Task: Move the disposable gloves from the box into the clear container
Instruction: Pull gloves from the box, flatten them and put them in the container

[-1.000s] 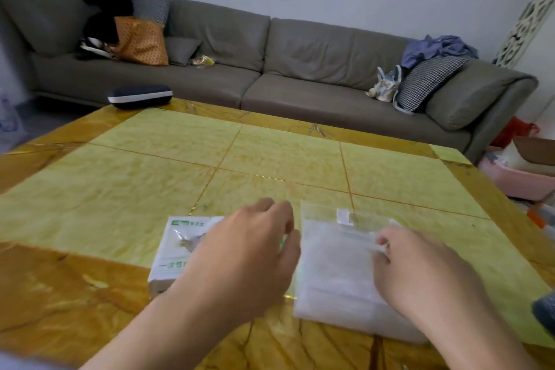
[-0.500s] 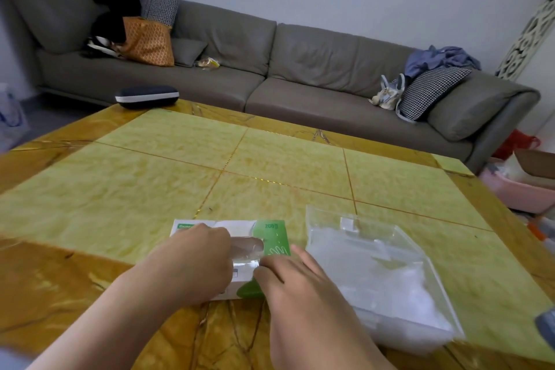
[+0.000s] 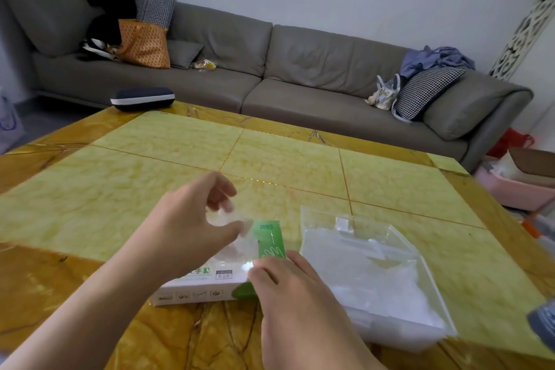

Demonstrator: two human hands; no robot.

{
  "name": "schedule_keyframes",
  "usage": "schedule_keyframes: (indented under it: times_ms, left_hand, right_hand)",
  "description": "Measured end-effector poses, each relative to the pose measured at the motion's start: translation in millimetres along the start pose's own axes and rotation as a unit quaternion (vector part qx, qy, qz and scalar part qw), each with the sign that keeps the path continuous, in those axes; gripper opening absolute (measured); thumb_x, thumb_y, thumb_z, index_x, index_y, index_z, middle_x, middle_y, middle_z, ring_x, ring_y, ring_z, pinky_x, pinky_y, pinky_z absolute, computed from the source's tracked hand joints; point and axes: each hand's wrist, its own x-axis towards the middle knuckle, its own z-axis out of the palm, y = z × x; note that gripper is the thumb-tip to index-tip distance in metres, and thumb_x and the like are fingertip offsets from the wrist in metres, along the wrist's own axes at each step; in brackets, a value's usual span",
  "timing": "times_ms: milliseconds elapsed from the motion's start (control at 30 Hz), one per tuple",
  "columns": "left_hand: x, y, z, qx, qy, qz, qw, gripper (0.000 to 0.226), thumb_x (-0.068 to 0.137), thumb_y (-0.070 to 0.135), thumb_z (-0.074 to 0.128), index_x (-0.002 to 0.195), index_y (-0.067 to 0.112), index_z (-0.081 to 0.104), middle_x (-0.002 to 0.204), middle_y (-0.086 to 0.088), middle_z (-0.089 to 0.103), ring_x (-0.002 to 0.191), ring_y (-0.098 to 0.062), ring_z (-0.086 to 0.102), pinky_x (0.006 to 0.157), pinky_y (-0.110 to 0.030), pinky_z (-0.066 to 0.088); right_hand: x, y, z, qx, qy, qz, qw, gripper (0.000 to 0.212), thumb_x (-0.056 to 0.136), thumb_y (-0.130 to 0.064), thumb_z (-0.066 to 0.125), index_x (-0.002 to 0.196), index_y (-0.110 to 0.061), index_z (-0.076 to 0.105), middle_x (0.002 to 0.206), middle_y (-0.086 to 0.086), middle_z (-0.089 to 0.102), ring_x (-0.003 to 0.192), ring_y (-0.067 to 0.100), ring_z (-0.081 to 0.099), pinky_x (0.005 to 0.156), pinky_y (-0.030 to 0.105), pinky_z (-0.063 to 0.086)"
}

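Observation:
A white and green glove box lies flat on the yellow marble table, near its front. My left hand hovers above the box and pinches a thin clear glove that stretches up out of the box's top. My right hand rests on the box's green right end, fingertips pressing it down. The clear container stands just right of the box, its lid open at the back, with a pile of clear gloves inside.
A dark case lies at the table's far left corner. A grey sofa with cushions and bags runs behind the table. A pink bin and clutter stand on the floor to the right.
My right hand left the container and came to the box's right end. My left hand rose from the box, drawing a clear glove up with it.

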Motion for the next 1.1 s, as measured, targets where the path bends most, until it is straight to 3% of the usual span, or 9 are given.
schedule_keyframes:
  times_ms: [100, 267, 433, 600, 733, 800, 867, 967, 1100]
  left_hand:
    - [2, -2, 4, -0.007, 0.026, -0.025, 0.999, 0.014, 0.088, 0.029, 0.077, 0.094, 0.039, 0.069, 0.085, 0.016, 0.070, 0.087, 0.008, 0.062, 0.076, -0.018, 0.050]
    - [-2, 26, -15, -0.340, 0.057, -0.061, 0.937, 0.012, 0.087, 0.013, 0.075, 0.097, 0.019, 0.077, 0.097, -0.001, 0.078, 0.091, -0.016, 0.074, 0.085, -0.031, 0.054]
    - [-1, 28, -13, -0.483, 0.050, -0.131, 0.864, 0.020, 0.079, 0.002, 0.071, 0.099, 0.004, 0.074, 0.085, -0.015, 0.073, 0.070, -0.017, 0.069, 0.058, -0.019, 0.054]
    - [-1, 26, -7, -0.487, -0.006, -0.145, 0.861, 0.019, 0.087, 0.016, 0.073, 0.104, 0.008, 0.076, 0.092, -0.019, 0.074, 0.076, -0.023, 0.067, 0.057, -0.020, 0.055]
    - [-7, 36, 5, -0.475, -0.058, -0.146, 0.866, 0.014, 0.086, 0.014, 0.074, 0.096, 0.005, 0.077, 0.084, -0.018, 0.074, 0.069, -0.022, 0.068, 0.055, -0.018, 0.055]
    - [-11, 40, 12, -0.457, -0.084, -0.141, 0.874, 0.015, 0.086, 0.019, 0.075, 0.092, 0.006, 0.077, 0.078, -0.016, 0.072, 0.065, -0.021, 0.065, 0.053, -0.019, 0.053]
    - [-13, 45, 18, -0.428, -0.095, -0.126, 0.890, 0.020, 0.090, 0.024, 0.071, 0.090, 0.006, 0.077, 0.073, -0.017, 0.069, 0.062, -0.022, 0.061, 0.054, -0.019, 0.051]
    - [-13, 48, 25, -0.428, -0.081, -0.123, 0.892, 0.027, 0.096, 0.026, 0.062, 0.085, 0.006, 0.077, 0.070, -0.021, 0.061, 0.061, -0.026, 0.055, 0.059, -0.026, 0.049]
    - [-14, 46, 27, -0.422, -0.110, -0.122, 0.892, 0.032, 0.101, 0.033, 0.063, 0.090, 0.007, 0.077, 0.076, -0.020, 0.065, 0.063, -0.027, 0.058, 0.061, -0.030, 0.051]
  right_hand:
    - [0, 1, -1, -0.014, 0.002, -0.001, 1.000, 0.063, 0.091, -0.008, 0.058, 0.152, -0.011, 0.044, 0.155, 0.004, 0.042, 0.148, 0.023, 0.030, 0.119, 0.023, -0.020]
    - [1, 4, 3, -0.002, -0.004, -0.005, 1.000, 0.065, 0.085, -0.005, 0.051, 0.150, -0.009, 0.041, 0.155, 0.004, 0.036, 0.148, 0.021, 0.026, 0.126, 0.030, -0.013]
    - [-3, 6, 5, 0.093, 0.074, 0.000, 0.993, 0.041, 0.094, -0.015, 0.049, 0.135, -0.019, 0.054, 0.147, -0.012, 0.041, 0.142, 0.011, 0.031, 0.124, 0.022, 0.014]
    - [-16, 21, -25, 0.392, 0.294, 0.119, 0.864, 0.026, 0.084, -0.024, 0.065, 0.108, -0.032, 0.060, 0.108, -0.015, 0.065, 0.110, 0.006, 0.064, 0.092, 0.027, 0.052]
    - [-23, 47, -49, 0.571, 0.246, 0.156, 0.768, 0.054, 0.076, -0.052, 0.080, 0.125, -0.040, 0.060, 0.124, -0.030, 0.063, 0.118, 0.009, 0.066, 0.097, 0.029, 0.051]
    - [-25, 52, -51, 0.592, 0.228, 0.172, 0.754, 0.032, 0.085, -0.044, 0.083, 0.112, -0.028, 0.073, 0.116, -0.006, 0.076, 0.107, 0.020, 0.073, 0.098, 0.041, 0.053]
    - [-25, 53, -53, 0.614, 0.254, 0.199, 0.720, 0.011, 0.094, -0.021, 0.076, 0.091, -0.010, 0.078, 0.086, 0.011, 0.078, 0.079, 0.028, 0.076, 0.075, 0.044, 0.060]
    - [-25, 55, -51, 0.616, 0.282, 0.244, 0.694, 0.025, 0.101, -0.017, 0.067, 0.081, -0.003, 0.074, 0.062, 0.016, 0.060, 0.048, 0.024, 0.056, 0.042, 0.030, 0.045]
    - [-27, 60, -52, 0.609, 0.286, 0.269, 0.689, 0.042, 0.105, -0.035, 0.060, 0.075, -0.008, 0.073, 0.051, 0.010, 0.047, 0.036, 0.016, 0.032, 0.039, 0.020, 0.022]
